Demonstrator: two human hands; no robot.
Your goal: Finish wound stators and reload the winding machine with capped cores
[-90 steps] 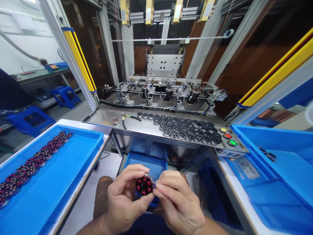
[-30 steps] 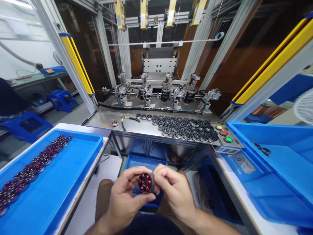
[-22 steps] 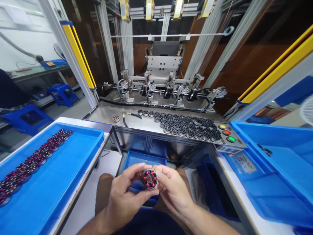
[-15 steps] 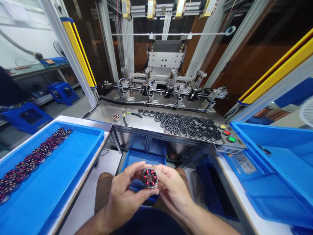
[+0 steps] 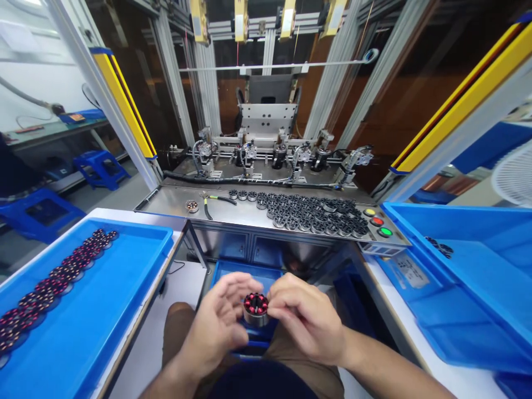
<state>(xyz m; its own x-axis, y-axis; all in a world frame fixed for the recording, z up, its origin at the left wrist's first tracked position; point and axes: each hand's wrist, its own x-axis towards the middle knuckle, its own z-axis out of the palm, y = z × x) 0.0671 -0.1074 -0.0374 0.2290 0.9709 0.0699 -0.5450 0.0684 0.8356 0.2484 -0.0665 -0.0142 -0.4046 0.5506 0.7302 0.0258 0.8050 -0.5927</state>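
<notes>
Right of the wound ring (image 5: 256, 317), a pale label (image 5: 412, 271) is illegible.

the one view looked out from the wearer's head, facing forward and down. the left fingers (image 5: 233, 281) and right fingers (image 5: 287, 299) were near, low in the middle, above the lap (image 5: 303, 363); the metal counter (image 5: 172, 199) lay farther out, the machine (image 5: 272, 117) at the far side. its wide field reached a blue tray (image 5: 120, 277) at left and a blue bin (image 5: 477, 277) at right.
</notes>
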